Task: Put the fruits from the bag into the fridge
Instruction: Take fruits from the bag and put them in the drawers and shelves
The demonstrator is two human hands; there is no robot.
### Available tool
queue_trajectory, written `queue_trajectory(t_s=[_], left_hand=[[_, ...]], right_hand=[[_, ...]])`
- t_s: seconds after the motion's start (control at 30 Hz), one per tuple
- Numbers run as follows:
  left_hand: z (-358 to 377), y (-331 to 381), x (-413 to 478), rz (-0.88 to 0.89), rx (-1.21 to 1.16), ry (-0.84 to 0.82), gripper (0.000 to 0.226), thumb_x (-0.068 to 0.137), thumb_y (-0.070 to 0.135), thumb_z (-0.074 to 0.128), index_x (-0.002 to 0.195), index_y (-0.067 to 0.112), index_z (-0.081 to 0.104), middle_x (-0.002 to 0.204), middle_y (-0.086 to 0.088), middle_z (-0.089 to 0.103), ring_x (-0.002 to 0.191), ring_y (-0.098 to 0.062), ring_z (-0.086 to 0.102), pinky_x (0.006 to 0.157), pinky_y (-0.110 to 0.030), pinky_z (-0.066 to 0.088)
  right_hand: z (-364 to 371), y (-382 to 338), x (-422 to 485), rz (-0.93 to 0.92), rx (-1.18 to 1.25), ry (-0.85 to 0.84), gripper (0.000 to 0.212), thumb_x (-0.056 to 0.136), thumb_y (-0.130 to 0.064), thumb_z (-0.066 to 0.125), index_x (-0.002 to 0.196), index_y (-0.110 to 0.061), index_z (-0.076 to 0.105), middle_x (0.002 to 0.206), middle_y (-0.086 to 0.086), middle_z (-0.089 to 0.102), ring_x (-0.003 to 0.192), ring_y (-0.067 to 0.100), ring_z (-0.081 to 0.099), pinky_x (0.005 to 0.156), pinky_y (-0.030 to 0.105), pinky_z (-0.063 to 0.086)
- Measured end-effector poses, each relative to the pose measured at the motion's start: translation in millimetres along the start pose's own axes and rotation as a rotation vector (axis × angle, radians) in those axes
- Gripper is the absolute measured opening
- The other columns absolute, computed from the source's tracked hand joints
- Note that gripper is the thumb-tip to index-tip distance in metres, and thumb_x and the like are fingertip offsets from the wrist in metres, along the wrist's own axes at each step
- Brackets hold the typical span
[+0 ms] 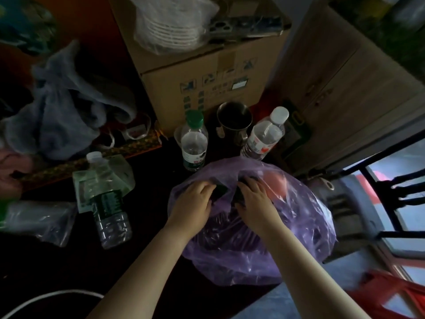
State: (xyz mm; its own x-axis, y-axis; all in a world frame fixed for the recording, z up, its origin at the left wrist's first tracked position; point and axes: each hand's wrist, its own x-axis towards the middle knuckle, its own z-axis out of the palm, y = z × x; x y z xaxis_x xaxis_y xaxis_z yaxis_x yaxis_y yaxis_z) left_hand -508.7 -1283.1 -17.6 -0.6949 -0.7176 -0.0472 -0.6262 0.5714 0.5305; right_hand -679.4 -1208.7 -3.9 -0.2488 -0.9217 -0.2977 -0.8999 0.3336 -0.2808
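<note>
From the head camera, both forearms rise from the 6 o'clock edge and converge just below the middle of the frame, wrists bent downward over a purple bag [264,238] that sits on a dark table [69,268] toward 5 o'clock. The left hand [193,199] has its fingers curled over the bag's top edge, grasping the plastic. The right hand [255,199], just beside it at its 3 o'clock, clutches the opposite edge the same way. The fingertips of both sink into dark folds between the hands and cannot be made out. A reddish fruit [274,183] shows blurred through the film at 1 o'clock from the right hand; the rest of the bag's contents are too dim to tell. At 12 o'clock from the bag stand a green-capped bottle [194,143], a metal cup [234,120] and a white-capped bottle [264,137], in front of a cardboard box [207,72] cut off by the top edge.
</note>
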Motion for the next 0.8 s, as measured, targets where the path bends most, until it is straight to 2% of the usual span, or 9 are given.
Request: queue_trajectory(t_s=[0.17, 0.37, 0.5, 0.63, 0.8], left_hand=[[4, -13, 13, -0.109, 0.017, 0.004, 0.042, 0.089, 0.012, 0.056, 0.130, 0.016, 0.052, 0.129, -0.007, 0.055, 0.117, -0.027, 0.052, 0.092, -0.038, 0.048], [6, -10, 16, -0.184, 0.142, -0.142, 0.062, 0.086, 0.028, 0.063, 0.141, 0.017, 0.036, 0.140, -0.008, 0.042, 0.126, -0.029, 0.042, 0.095, -0.039, 0.044], [6, -6, 6, -0.171, 0.214, -0.138, 0.059, 0.088, 0.025, 0.060, 0.140, 0.016, 0.034, 0.138, -0.008, 0.046, 0.125, -0.027, 0.044, 0.091, -0.037, 0.043], [2, -1, -8, -0.151, 0.187, -0.114, 0.060, 0.086, 0.028, 0.063, 0.139, 0.018, 0.036, 0.137, -0.005, 0.046, 0.126, -0.025, 0.044, 0.091, -0.036, 0.043], [-19, 23, -37, -0.123, 0.082, -0.054, 0.060, 0.087, 0.031, 0.062, 0.139, 0.020, 0.035, 0.136, 0.000, 0.045, 0.123, -0.022, 0.047, 0.089, -0.034, 0.046]], right_hand=[[1, 6, 9, 0.040, 0.011, 0.008, 0.064, 0.086, -0.021, 0.059, 0.144, -0.018, 0.034, 0.151, 0.005, 0.024, 0.136, 0.030, 0.023, 0.108, 0.040, 0.029], [4, 6, -2, 0.100, -0.032, 0.006, 0.069, 0.081, -0.019, 0.065, 0.142, -0.021, 0.034, 0.139, 0.005, 0.033, 0.127, 0.029, 0.028, 0.095, 0.041, 0.044], [10, 4, -16, 0.129, -0.035, 0.034, 0.063, 0.082, -0.021, 0.065, 0.138, -0.021, 0.036, 0.135, 0.004, 0.041, 0.123, 0.028, 0.035, 0.095, 0.040, 0.042], [17, 4, -29, 0.152, -0.071, 0.023, 0.059, 0.084, -0.038, 0.063, 0.136, -0.022, 0.038, 0.131, 0.003, 0.040, 0.122, 0.026, 0.037, 0.099, 0.037, 0.036], [11, 1, -53, 0.194, 0.053, 0.082, 0.059, 0.083, -0.033, 0.067, 0.134, -0.019, 0.041, 0.134, 0.008, 0.040, 0.122, 0.032, 0.041, 0.090, 0.043, 0.045]])
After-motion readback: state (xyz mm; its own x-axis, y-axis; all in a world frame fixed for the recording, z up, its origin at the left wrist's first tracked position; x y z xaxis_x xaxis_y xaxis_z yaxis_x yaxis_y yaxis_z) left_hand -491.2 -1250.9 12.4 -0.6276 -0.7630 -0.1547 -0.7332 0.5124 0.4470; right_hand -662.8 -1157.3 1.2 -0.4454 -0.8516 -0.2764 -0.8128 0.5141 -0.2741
